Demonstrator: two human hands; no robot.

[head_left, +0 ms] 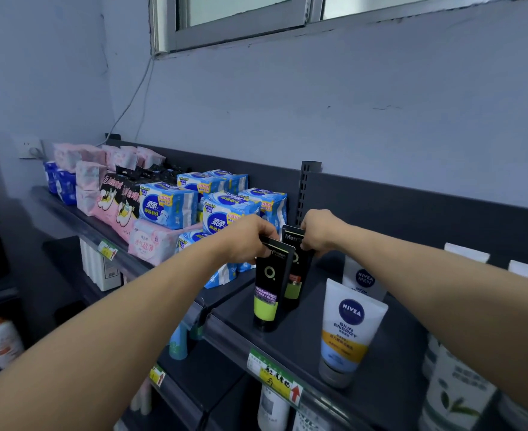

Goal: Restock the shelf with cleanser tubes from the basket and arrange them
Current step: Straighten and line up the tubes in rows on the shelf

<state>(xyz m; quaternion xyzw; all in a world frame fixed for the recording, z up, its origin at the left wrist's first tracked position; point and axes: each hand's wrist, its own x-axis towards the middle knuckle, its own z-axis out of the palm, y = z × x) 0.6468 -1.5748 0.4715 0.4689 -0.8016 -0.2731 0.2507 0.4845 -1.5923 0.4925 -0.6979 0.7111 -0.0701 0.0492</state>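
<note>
Two black cleanser tubes with green bands stand cap-down on the dark top shelf (306,343). My left hand (244,237) grips the top edge of the front black tube (268,290). My right hand (321,233) pinches the top of the rear black tube (295,275) just behind it. To the right stand a white Nivea tube (348,331) with a yellow band and a second white Nivea Men tube (363,279) behind it. No basket is in view.
Blue, pink and black packs of sanitary pads (169,206) fill the shelf to the left of a perforated upright post (304,188). Price tags (275,377) line the shelf's front rail. Bottles stand on lower shelves (455,387).
</note>
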